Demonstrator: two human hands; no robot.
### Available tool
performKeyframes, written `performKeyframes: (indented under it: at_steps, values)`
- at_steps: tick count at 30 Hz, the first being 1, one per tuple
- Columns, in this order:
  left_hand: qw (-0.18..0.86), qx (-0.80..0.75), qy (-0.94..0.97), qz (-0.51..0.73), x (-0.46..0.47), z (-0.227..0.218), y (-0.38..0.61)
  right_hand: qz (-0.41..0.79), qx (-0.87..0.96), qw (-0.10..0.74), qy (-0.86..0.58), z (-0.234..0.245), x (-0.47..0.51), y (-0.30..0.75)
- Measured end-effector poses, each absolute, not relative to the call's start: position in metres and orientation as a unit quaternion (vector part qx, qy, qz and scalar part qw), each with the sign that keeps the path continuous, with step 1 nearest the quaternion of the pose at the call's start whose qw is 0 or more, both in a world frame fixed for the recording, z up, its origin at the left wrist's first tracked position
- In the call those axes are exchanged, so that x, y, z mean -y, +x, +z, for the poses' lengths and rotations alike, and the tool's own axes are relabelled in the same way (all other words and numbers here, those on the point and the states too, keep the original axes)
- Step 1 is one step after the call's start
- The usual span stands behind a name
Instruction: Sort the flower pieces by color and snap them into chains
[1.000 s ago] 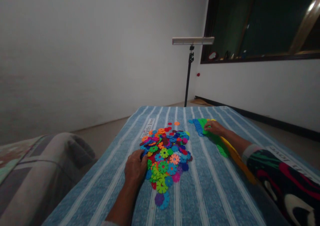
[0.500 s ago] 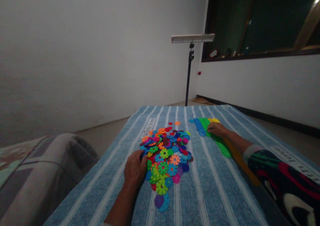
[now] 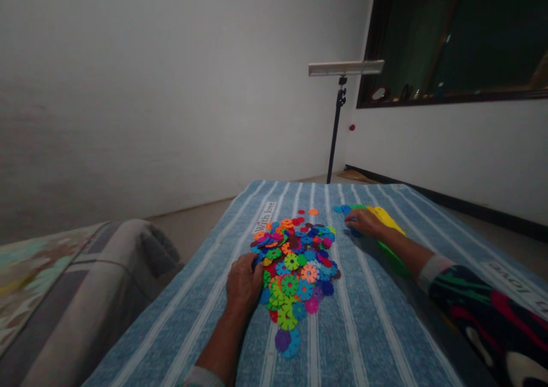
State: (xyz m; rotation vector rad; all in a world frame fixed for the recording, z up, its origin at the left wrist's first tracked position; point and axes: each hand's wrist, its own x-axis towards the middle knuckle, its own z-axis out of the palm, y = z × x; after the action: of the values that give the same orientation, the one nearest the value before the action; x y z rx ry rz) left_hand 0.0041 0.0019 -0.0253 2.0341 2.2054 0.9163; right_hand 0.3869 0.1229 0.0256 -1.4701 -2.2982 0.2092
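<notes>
A heap of colourful flower-shaped plastic discs (image 3: 295, 273) with notched rims lies in the middle of the cloth-covered table. My left hand (image 3: 244, 281) rests against the heap's left edge, its fingers bent; a dark blue disc (image 3: 257, 260) shows between thumb and fingers. Over on the right, my right hand (image 3: 363, 222) is closed with its fingertips down at the row of blue discs (image 3: 342, 209). Whatever it may hold is hidden. Under and beside its wrist run overlapping rows of green discs (image 3: 394, 257) and yellow discs (image 3: 387, 218), partly covered by the forearm.
The blue striped tablecloth (image 3: 205, 295) covers the long table. Two loose discs, one red and one orange (image 3: 314, 212), lie beyond the heap. A light on a black stand (image 3: 336, 124) rises behind the far edge. Fabric-covered furniture (image 3: 107, 273) stands at the left.
My right hand has shifted left relative to the rows, from the green to the blue, uncovering more yellow discs. My left hand stays by the heap. The view has turned slightly left.
</notes>
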Motion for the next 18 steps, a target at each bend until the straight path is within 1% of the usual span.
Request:
performKeyframes:
  at_steps: [5, 10, 14, 18]
  values:
    - [0.0, -0.704, 0.647, 0.292, -0.001, -0.024, 0.006, 0.059, 0.852, 0.152, -0.498, 0.022, -0.125, 0.333]
    - [0.006, -0.703, 0.65, 0.289, 0.002, -0.022, 0.008, 0.054, 0.863, 0.116, -0.489, 0.012, -0.126, 0.305]
    - [0.003, -0.704, 0.648, 0.289, 0.003, -0.022, 0.009, 0.057, 0.861, 0.112, -0.493, 0.007, -0.13, 0.298]
    - [0.001, -0.706, 0.645, 0.291, 0.004, -0.022, 0.011, 0.063, 0.858, 0.134, -0.492, 0.008, -0.133, 0.299]
